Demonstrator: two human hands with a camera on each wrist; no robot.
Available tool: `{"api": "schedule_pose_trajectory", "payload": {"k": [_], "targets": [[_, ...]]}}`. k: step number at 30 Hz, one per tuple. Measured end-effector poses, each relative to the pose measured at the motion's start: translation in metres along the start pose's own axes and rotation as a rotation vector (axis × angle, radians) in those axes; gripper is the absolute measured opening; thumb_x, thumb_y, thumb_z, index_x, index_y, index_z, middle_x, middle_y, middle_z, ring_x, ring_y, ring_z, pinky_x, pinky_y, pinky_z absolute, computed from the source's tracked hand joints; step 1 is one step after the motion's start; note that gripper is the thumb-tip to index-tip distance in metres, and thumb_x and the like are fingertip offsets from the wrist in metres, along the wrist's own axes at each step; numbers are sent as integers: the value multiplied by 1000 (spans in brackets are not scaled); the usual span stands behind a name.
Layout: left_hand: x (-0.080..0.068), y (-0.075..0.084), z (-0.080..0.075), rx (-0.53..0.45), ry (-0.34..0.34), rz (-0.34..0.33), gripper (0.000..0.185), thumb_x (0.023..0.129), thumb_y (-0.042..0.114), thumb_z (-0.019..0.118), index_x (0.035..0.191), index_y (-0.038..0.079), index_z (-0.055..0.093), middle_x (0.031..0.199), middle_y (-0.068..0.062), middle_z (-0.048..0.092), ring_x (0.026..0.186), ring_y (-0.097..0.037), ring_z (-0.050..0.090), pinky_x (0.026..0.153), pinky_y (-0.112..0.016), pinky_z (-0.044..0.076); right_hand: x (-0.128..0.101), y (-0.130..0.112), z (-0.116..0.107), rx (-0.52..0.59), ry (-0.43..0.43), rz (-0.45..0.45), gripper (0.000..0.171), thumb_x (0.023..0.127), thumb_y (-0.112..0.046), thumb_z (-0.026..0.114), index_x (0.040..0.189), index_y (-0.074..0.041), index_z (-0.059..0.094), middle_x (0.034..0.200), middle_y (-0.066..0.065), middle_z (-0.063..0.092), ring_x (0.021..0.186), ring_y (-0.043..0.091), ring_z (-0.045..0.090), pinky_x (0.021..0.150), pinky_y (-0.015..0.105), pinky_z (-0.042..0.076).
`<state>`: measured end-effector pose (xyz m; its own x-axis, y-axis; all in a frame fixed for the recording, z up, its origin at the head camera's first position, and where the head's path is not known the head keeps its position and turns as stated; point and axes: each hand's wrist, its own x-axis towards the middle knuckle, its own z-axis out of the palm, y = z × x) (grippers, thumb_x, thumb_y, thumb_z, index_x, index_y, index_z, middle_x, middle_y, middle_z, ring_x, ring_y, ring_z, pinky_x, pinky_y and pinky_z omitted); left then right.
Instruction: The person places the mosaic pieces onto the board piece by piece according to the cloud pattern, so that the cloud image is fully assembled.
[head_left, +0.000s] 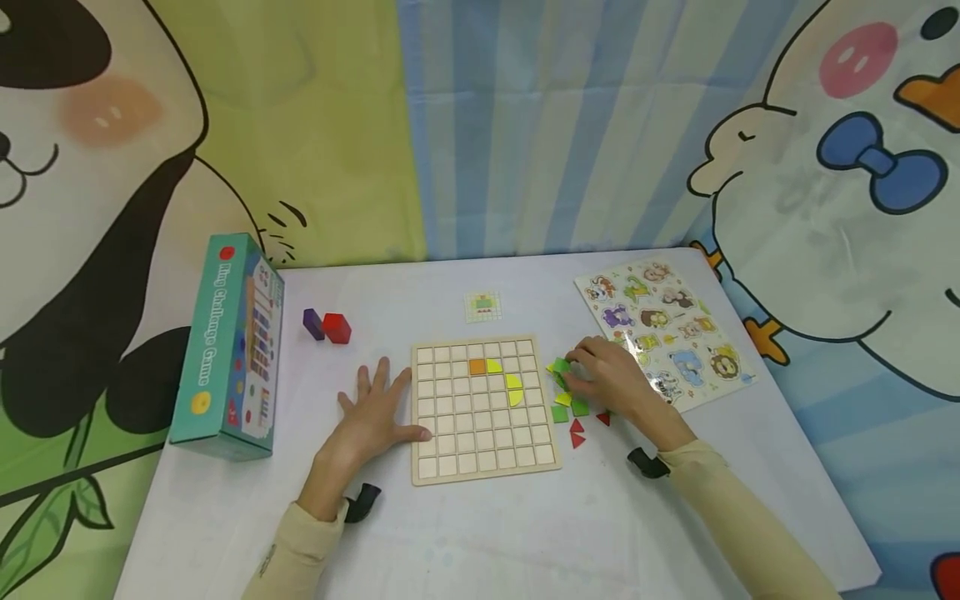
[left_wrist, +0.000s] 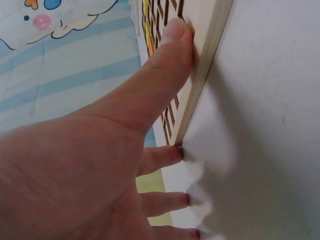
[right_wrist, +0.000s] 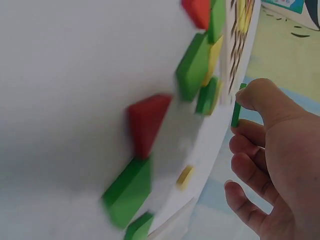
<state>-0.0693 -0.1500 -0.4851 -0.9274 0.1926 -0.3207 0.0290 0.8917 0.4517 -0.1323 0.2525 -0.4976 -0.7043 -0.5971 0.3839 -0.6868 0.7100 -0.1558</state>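
Observation:
A wooden grid board [head_left: 483, 422] lies flat on the white table. It bears an orange square tile [head_left: 477, 367], a yellow rounded tile [head_left: 493, 366] and further yellow rounded tiles [head_left: 514, 382] towards its right side. My left hand [head_left: 367, 425] is spread at the board's left edge, its thumb [left_wrist: 172, 50] resting on the frame and the other fingertips on the table. To the right of the board, my right hand [head_left: 611, 379] pinches a thin green tile [right_wrist: 238, 105] between thumb and index finger. Below it lie loose green tiles [head_left: 580, 407], yellow ones [head_left: 563, 400] and red triangles [head_left: 577, 426].
A small pattern card [head_left: 483, 307] lies behind the board. An animal picture sheet [head_left: 686, 367] is at the right, partly under my right forearm's line of view. Back left stand a teal game box [head_left: 225, 350], a purple block [head_left: 312, 324] and a red block [head_left: 337, 328].

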Motion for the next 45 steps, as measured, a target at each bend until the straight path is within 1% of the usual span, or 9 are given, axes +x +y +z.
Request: {"api": "schedule_pose_trajectory", "payload": {"k": [8, 13, 15, 18, 25, 34, 39, 45], "targets": [[0, -3, 1, -7, 7, 13, 114, 72, 52, 87, 160, 7, 30, 167, -32, 4, 149, -63, -3, 101, -90, 5, 39, -30, 10, 37, -25, -47, 28, 83, -27, 85, 101, -7, 76, 95, 5, 67, 82, 19, 60, 71, 34, 53], [0, -2, 1, -15, 4, 14, 113, 73, 51, 87, 160, 7, 30, 166, -32, 4, 148, -63, -3, 101, -90, 5, 51, -46, 20, 56, -38, -107, 28, 84, -27, 84, 103, -7, 77, 95, 3, 67, 81, 17, 59, 71, 33, 53], [-1, -1, 0, -22, 3, 11, 113, 72, 50, 88, 160, 8, 30, 167, -32, 4, 149, -63, -4, 101, -89, 4, 53, -50, 25, 52, -45, -125, 27, 85, -27, 83, 103, -8, 77, 96, 2, 66, 82, 16, 59, 72, 33, 53], [0, -1, -1, -24, 4, 9, 113, 72, 49, 88, 160, 8, 29, 167, -31, 4, 149, -63, -5, 102, -89, 3, 55, -54, 30, 53, -57, -127, 28, 84, -28, 83, 104, -9, 77, 97, 2, 66, 83, 15, 59, 72, 33, 52], [1, -1, 0, -17, 8, 0, 114, 71, 49, 89, 160, 9, 30, 167, -30, 4, 149, -62, -5, 102, -88, 3, 56, -60, 37, 35, -133, -123, 29, 88, -32, 80, 106, -10, 76, 98, 0, 67, 87, 14, 61, 78, 33, 52], [1, 0, 1, -25, 7, -6, 114, 71, 49, 89, 160, 8, 30, 167, -30, 5, 149, -62, -4, 102, -88, 3, 54, -63, 43, 38, -121, -152, 26, 90, -30, 78, 106, -10, 76, 97, 1, 67, 85, 15, 61, 76, 32, 51], [-1, 1, 0, -22, 11, 8, 114, 71, 48, 89, 159, 7, 31, 167, -31, 4, 148, -63, -4, 101, -89, 4, 54, -63, 44, 44, -114, -155, 25, 90, -30, 77, 105, -10, 75, 96, 1, 67, 85, 15, 61, 76, 33, 51], [-2, 2, -1, -19, 15, 9, 113, 71, 47, 89, 159, 6, 31, 166, -32, 6, 148, -64, -3, 101, -89, 5, 53, -63, 44, 39, -125, -146, 26, 90, -30, 77, 106, -10, 75, 98, 2, 67, 87, 16, 62, 77, 33, 52]]}}
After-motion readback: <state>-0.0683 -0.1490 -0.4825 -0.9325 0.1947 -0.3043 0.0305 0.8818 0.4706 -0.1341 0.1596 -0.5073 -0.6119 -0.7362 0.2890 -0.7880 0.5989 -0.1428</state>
